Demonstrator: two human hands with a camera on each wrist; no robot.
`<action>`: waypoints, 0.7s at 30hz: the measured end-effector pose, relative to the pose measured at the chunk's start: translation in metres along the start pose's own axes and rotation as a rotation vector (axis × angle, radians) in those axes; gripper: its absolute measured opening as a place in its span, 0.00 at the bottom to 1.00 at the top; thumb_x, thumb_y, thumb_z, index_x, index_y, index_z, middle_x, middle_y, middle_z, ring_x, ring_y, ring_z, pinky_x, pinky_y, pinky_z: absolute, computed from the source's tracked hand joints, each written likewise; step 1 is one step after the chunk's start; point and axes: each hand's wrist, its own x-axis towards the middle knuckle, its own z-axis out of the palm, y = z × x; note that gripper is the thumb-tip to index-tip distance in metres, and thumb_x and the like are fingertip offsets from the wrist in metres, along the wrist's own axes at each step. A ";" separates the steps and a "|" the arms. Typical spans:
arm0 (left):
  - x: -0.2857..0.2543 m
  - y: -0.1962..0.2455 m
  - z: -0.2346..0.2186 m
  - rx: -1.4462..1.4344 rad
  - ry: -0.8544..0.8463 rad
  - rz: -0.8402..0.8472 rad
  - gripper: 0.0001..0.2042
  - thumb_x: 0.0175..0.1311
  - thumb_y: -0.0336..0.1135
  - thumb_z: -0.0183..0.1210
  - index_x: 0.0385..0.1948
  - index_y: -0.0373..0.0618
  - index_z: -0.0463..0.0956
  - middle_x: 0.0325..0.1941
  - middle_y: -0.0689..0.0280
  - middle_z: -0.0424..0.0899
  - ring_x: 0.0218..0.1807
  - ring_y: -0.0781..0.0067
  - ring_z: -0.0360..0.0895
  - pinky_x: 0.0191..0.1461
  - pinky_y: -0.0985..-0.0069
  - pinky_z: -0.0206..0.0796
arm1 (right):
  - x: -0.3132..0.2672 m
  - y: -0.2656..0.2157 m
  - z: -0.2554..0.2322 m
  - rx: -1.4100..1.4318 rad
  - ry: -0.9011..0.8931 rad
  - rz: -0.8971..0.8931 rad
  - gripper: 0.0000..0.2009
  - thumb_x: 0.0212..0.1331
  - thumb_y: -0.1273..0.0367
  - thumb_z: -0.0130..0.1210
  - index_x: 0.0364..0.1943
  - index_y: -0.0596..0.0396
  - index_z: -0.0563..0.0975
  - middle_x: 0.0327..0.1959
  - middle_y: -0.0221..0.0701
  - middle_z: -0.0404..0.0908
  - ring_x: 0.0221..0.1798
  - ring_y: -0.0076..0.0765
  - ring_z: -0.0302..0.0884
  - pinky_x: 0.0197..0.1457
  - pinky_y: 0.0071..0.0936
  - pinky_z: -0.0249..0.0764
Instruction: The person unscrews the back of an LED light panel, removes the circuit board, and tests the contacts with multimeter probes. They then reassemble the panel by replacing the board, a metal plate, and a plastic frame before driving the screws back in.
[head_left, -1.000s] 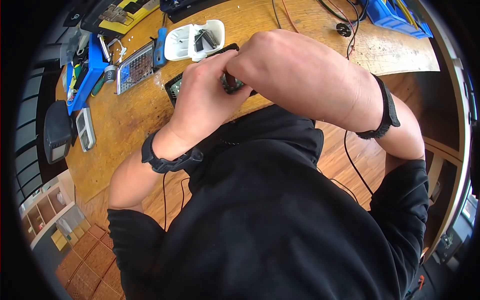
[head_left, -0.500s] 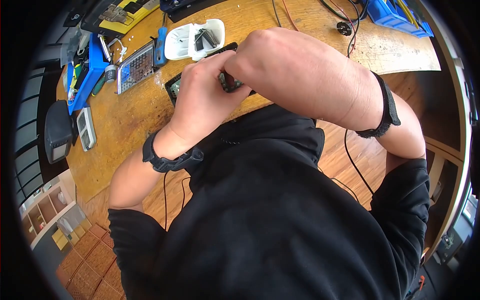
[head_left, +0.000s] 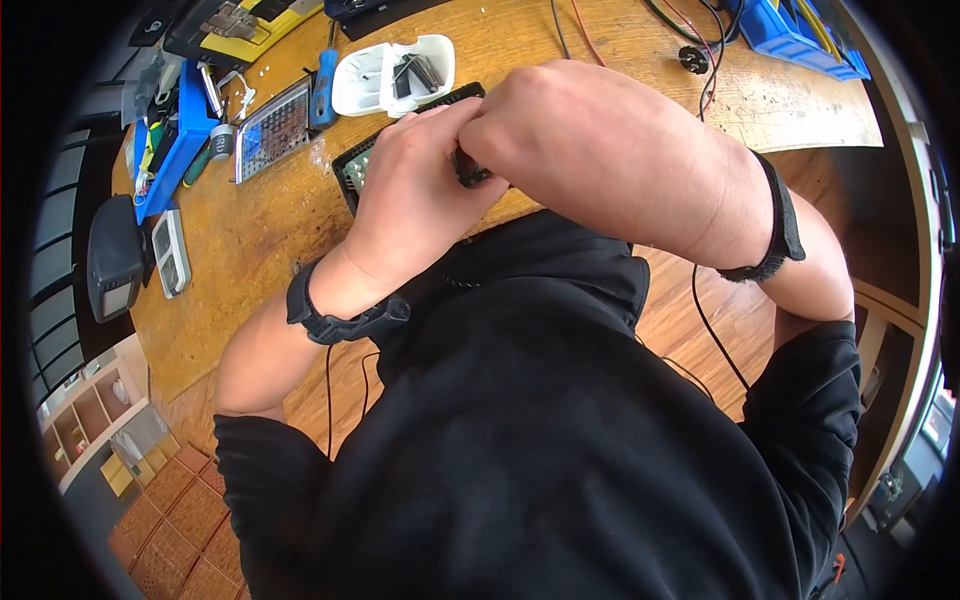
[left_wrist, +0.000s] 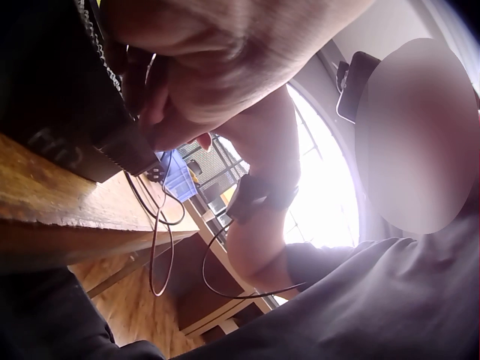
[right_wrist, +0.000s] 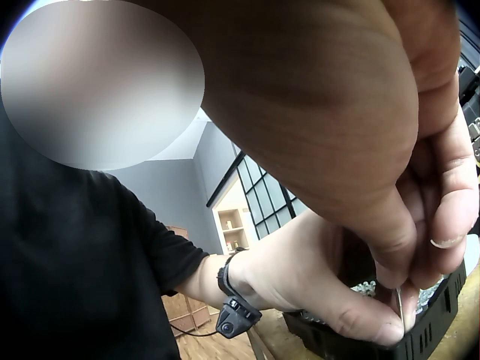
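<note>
A black vented case (right_wrist: 442, 319) stands on the wooden bench, with green circuit board (head_left: 356, 172) showing inside it. My left hand (head_left: 410, 195) arches over the case. From the right, my right hand (head_left: 590, 150) comes in over it, knuckles up. In the right wrist view the right fingertips pinch the upper end of a thin metal rod (right_wrist: 400, 304), which points down at the case's edge. The left thumb and a finger meet around its lower part. What kind of tool or part the rod is, I cannot tell. Both palms hide most of the board.
Behind the case sits a white divided box (head_left: 360, 85) holding dark metal pieces. Left of it lie a blue-handled screwdriver (head_left: 322, 95) and a perforated metal panel (head_left: 275, 135). Blue bins (head_left: 180, 150) flank the bench, and a black plug (head_left: 692, 60) with cables lies at right.
Both hands keep almost the same place and pose over the case. The whole head view has shifted slightly.
</note>
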 end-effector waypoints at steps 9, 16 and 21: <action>0.001 0.003 -0.005 -0.012 -0.064 -0.017 0.15 0.55 0.27 0.76 0.44 0.41 0.83 0.31 0.56 0.85 0.36 0.50 0.84 0.43 0.59 0.75 | -0.006 0.000 0.003 0.069 0.011 0.031 0.05 0.56 0.77 0.64 0.37 0.59 0.84 0.34 0.44 0.87 0.43 0.55 0.89 0.45 0.44 0.85; -0.005 -0.004 -0.015 -0.010 -0.046 0.076 0.17 0.56 0.23 0.74 0.48 0.43 0.84 0.38 0.60 0.89 0.40 0.55 0.88 0.47 0.63 0.79 | -0.011 0.001 0.005 0.015 -0.051 0.053 0.14 0.56 0.79 0.63 0.47 0.59 0.86 0.36 0.42 0.86 0.41 0.56 0.88 0.45 0.45 0.84; -0.007 -0.005 -0.015 -0.006 -0.014 0.128 0.16 0.56 0.21 0.73 0.47 0.42 0.85 0.38 0.59 0.88 0.40 0.56 0.88 0.48 0.63 0.80 | -0.010 0.000 0.000 0.049 -0.089 0.092 0.19 0.56 0.80 0.62 0.53 0.58 0.86 0.36 0.39 0.84 0.41 0.53 0.88 0.43 0.43 0.84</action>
